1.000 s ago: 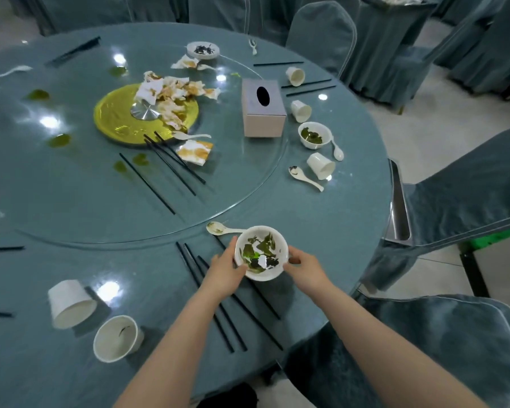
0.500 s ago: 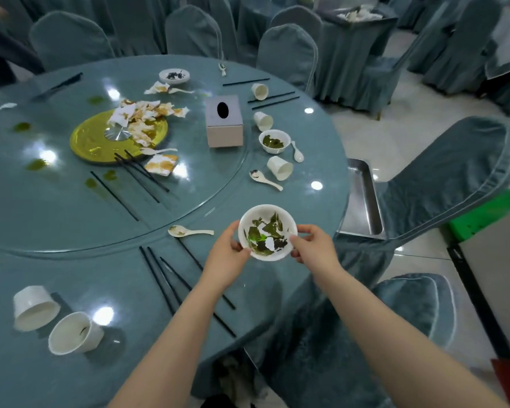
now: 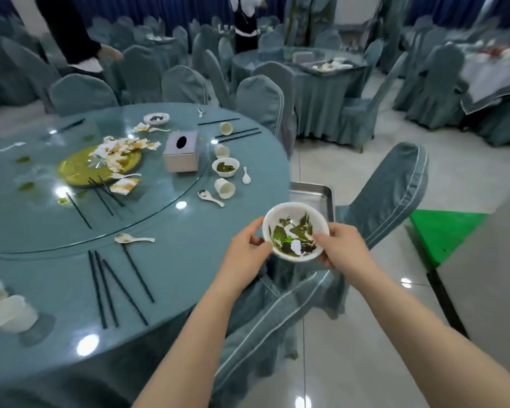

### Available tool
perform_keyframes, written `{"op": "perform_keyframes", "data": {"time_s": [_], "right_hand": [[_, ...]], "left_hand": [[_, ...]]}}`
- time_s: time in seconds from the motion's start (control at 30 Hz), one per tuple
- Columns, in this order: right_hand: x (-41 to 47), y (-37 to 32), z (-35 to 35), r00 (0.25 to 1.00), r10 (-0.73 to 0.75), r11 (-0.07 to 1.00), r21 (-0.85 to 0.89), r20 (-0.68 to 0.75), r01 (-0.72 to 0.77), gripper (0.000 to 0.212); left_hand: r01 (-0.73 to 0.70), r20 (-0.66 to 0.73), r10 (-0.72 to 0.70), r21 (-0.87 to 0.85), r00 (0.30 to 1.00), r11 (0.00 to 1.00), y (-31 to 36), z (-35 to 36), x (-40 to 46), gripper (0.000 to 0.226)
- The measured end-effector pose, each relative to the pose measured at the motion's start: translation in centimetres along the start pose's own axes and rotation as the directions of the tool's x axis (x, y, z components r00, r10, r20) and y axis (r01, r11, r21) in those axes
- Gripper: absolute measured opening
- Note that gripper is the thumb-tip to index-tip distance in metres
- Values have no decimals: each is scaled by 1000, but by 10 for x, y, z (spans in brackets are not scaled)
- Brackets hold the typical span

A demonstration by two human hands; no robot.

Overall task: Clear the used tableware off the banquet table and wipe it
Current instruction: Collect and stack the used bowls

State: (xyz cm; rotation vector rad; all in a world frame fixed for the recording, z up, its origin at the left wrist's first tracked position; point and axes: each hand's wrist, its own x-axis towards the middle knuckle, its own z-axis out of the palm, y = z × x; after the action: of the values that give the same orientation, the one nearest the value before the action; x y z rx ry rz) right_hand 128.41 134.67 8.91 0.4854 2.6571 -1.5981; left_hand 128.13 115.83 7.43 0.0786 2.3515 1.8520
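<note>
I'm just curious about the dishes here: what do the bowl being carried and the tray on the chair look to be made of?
The bowl looks like glazed white ceramic, possibly melamine: smooth, glossy, thick-rimmed, with leafy scraps inside. The left hand and right hand hold it by the rim. The tray appears to be stainless steel: grey, reflective, with a rolled edge.

Round banquet table point(image 3: 189, 275), covered in blue-grey cloth, with a glass turntable point(image 3: 165, 201). On the cloth are laid black chopsticks point(image 3: 121, 287), a white spoon point(image 3: 133, 239), overturned white cups point(image 3: 9, 313) and a small bowl point(image 3: 225, 167).
</note>
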Motion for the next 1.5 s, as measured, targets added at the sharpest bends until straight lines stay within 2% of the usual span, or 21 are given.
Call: {"op": "perform_keyframes", "data": {"time_s": [0.1,0.23,0.37,0.6,0.73,0.97,1.07,1.27,1.5], "right_hand": [[8,5,-40,998,-26,998,52,-52,29,18],[27,12,-81,995,-57,994,93,-87,65,15],[56,20,-109,995,-53,991,117,-90,63,13],[149,22,-137,998,-56,996,65,24,54,23],[205,14,-142,992,-29,1000,7,119,28,20],[290,3,-148,967,-70,997,-21,244,78,18],[322,-2,-137,950,-74,997,3,302,76,18],[390,-8,-111,870,-115,993,81,479,87,14],[443,-2,-70,754,-60,988,147,654,-49,12]], "left_hand": [[-43,4,43,-28,999,999,22,34,5,46],[-18,1,18,-82,1000,996,43,72,25,34],[-6,-14,4,-92,1000,996,55,103,57,31],[24,-71,-33,-136,997,990,54,142,141,27],[62,-117,-79,-144,990,988,60,151,190,29],[123,-201,-147,-124,969,985,70,160,250,29],[137,-238,-178,-178,955,974,70,155,267,27],[166,-419,-237,-198,877,966,67,152,293,28],[175,-624,-358,-335,695,926,53,145,286,23]]}}
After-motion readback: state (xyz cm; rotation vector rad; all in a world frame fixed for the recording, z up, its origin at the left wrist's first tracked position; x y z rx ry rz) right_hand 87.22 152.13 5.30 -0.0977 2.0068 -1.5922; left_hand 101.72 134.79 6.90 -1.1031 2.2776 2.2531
